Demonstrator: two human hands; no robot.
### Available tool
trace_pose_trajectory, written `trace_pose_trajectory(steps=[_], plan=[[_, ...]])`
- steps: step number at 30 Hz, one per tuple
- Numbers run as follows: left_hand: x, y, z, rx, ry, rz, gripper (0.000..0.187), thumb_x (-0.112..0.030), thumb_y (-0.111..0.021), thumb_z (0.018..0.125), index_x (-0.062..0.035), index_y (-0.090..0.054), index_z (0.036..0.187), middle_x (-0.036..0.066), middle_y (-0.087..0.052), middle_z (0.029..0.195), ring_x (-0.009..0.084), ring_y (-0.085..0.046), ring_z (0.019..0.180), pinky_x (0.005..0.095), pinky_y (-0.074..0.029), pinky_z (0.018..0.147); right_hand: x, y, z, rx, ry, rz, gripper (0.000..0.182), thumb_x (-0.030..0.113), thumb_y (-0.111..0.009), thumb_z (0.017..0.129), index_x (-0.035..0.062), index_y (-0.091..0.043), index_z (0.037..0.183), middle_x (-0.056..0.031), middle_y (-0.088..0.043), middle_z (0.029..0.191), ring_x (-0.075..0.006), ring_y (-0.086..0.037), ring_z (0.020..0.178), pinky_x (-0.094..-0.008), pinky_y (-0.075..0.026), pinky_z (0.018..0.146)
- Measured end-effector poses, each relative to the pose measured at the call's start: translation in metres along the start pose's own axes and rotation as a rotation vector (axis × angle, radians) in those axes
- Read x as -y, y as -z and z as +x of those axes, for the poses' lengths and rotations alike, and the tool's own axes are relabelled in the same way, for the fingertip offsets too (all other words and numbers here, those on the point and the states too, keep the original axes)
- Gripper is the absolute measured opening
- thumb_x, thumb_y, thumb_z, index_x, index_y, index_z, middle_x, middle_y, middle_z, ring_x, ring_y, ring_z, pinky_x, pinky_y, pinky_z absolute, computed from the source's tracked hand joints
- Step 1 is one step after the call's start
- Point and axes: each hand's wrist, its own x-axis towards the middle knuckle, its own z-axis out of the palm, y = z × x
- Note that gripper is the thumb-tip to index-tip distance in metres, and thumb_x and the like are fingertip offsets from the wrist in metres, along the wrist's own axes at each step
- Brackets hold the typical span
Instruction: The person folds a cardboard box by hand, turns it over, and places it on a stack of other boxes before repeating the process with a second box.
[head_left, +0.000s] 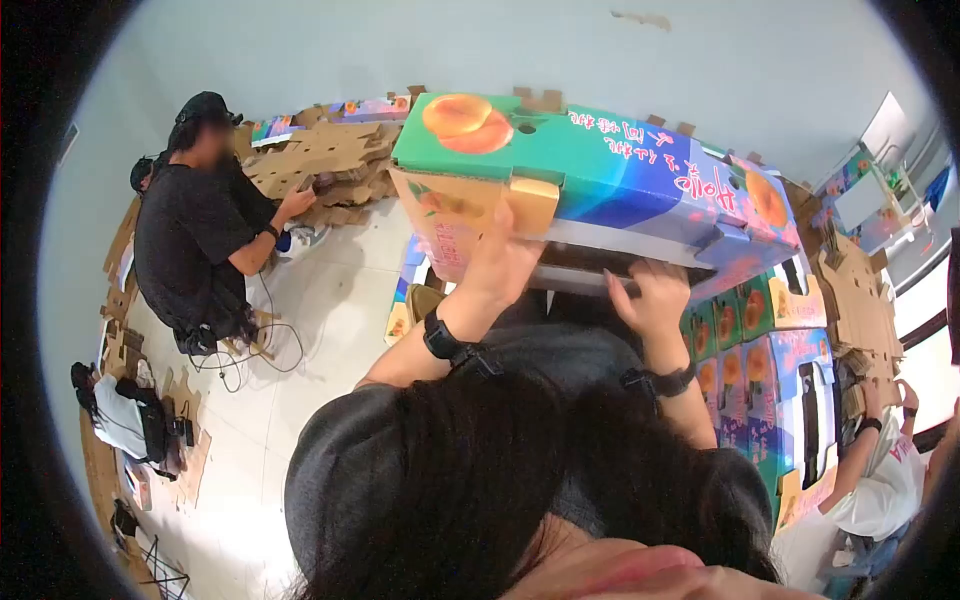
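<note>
A printed peach carton (590,190), green, blue and purple, is tilted in front of my chest. An open gap (620,262) runs along its side nearest me. My left hand (500,255) grips the carton's near left corner, with a finger up against a yellow-orange cardboard flap (533,205). Over the gap's near edge curl the fingers of my right hand (655,298), with the thumb out to the side. The carton's underside is hidden.
Stacked finished cartons (760,390) stand to my right. Flat cardboard sheets (320,160) are piled at the back left, and more cardboard (855,310) at the right. One person in black (200,220) is at the left; others are at the lower left and right edge. A cable (270,345) lies on the floor.
</note>
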Motion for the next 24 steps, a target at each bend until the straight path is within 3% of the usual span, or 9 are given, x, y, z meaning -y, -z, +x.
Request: trace_pose_trajectory(steps=[2, 5, 9, 10, 13, 16, 19, 20, 24], plan=[[-0.003, -0.009, 0.007, 0.014, 0.006, -0.014, 0.062, -0.041, -0.066, 0.098, -0.0156, -0.041, 0.149, 0.004, -0.049, 0.148, 0.0236, -0.045, 0.137, 0.051, -0.033, 0.117, 0.007, 0.011, 0.009, -0.046, -0.029, 0.084, 0.028, 0.023, -0.082, 0.078, 0.0052, -0.077, 0.1, -0.013, -0.075, 0.098, -0.0285, -0.068, 0.092, -0.039, -0.05, 0.085], [-0.006, -0.027, 0.012, -0.085, 0.008, 0.115, 0.077, -0.049, -0.069, 0.094, -0.0163, -0.034, 0.154, 0.005, -0.045, 0.153, 0.027, -0.043, 0.141, 0.0522, -0.033, 0.119, 0.021, 0.037, 0.026, -0.099, -0.042, 0.294, 0.029, 0.022, -0.082, 0.079, 0.0005, -0.076, 0.097, -0.0161, -0.071, 0.096, -0.0353, -0.066, 0.093, -0.0405, -0.05, 0.087], [-0.006, -0.028, 0.023, -0.034, 0.021, 0.081, 0.076, -0.046, -0.07, 0.094, -0.0163, -0.034, 0.154, 0.006, -0.044, 0.153, 0.0274, -0.042, 0.142, 0.0534, -0.033, 0.118, 0.009, 0.046, 0.025, 0.228, -0.45, 1.045, 0.029, 0.013, -0.071, 0.093, -0.0035, -0.072, 0.116, -0.0147, -0.07, 0.124, -0.0231, -0.066, 0.111, -0.0349, -0.049, 0.096], [-0.005, -0.026, 0.023, -0.031, 0.02, 0.081, 0.076, -0.046, -0.07, 0.094, -0.0163, -0.034, 0.154, 0.006, -0.044, 0.153, 0.0274, -0.042, 0.142, 0.0537, -0.033, 0.118, 0.009, 0.049, 0.027, 0.298, -0.404, 1.198, 0.034, 0.013, -0.066, 0.097, -0.005, -0.067, 0.126, -0.0145, -0.067, 0.13, -0.0203, -0.062, 0.119, -0.0347, -0.046, 0.105], [-0.006, -0.026, 0.023, -0.011, 0.043, 0.065, 0.078, -0.047, -0.071, 0.093, -0.0163, -0.034, 0.154, 0.005, -0.044, 0.153, 0.0272, -0.042, 0.141, 0.0543, -0.034, 0.118, 0.008, 0.051, 0.028, 0.385, -0.509, 1.413, 0.049, 0.02, -0.065, 0.095, -0.0089, -0.058, 0.134, -0.0207, -0.06, 0.138, -0.0272, -0.057, 0.129, -0.0416, -0.041, 0.112], [-0.006, -0.027, 0.025, 0.003, 0.05, 0.061, 0.079, -0.047, -0.072, 0.092, -0.0161, -0.034, 0.154, 0.005, -0.045, 0.153, 0.027, -0.043, 0.141, 0.0544, -0.034, 0.117, 0.013, 0.051, 0.027, 0.389, -0.4, 1.424, 0.06, 0.026, -0.064, 0.095, -0.0104, -0.05, 0.141, -0.0233, -0.052, 0.146, -0.0302, -0.049, 0.138, -0.0443, -0.036, 0.117], [-0.003, -0.024, 0.024, 0.025, 0.056, 0.066, 0.079, -0.047, -0.074, 0.09, -0.0158, -0.036, 0.152, 0.005, -0.046, 0.151, 0.0265, -0.043, 0.14, 0.0543, -0.034, 0.117, 0.018, 0.053, 0.03, 0.586, -0.483, 1.895, 0.058, 0.016, -0.065, 0.096, -0.0041, -0.047, 0.147, -0.0194, -0.048, 0.151, -0.0281, -0.045, 0.142, -0.0461, -0.035, 0.119], [-0.001, -0.022, 0.024, 0.033, 0.06, 0.069, 0.079, -0.047, -0.075, 0.09, -0.0157, -0.037, 0.151, 0.004, -0.047, 0.151, 0.0263, -0.044, 0.14, 0.0542, -0.034, 0.117, 0.022, 0.049, 0.026, 0.593, -0.477, 1.869, 0.057, 0.019, -0.064, 0.097, -0.004, -0.048, 0.146, -0.0184, -0.051, 0.148, -0.0293, -0.048, 0.139, -0.0466, -0.036, 0.118], [0.0, -0.016, 0.022, 0.071, 0.067, 0.117, 0.078, -0.048, -0.077, 0.087, -0.0152, -0.042, 0.148, 0.003, -0.052, 0.145, 0.0238, -0.048, 0.135, 0.05, -0.039, 0.114, 0.028, 0.049, 0.018, 0.595, -0.305, 1.408, 0.031, 0.008, -0.07, 0.094, -0.0006, -0.068, 0.123, -0.0142, -0.063, 0.13, -0.0259, -0.059, 0.124, -0.0381, -0.046, 0.107]])
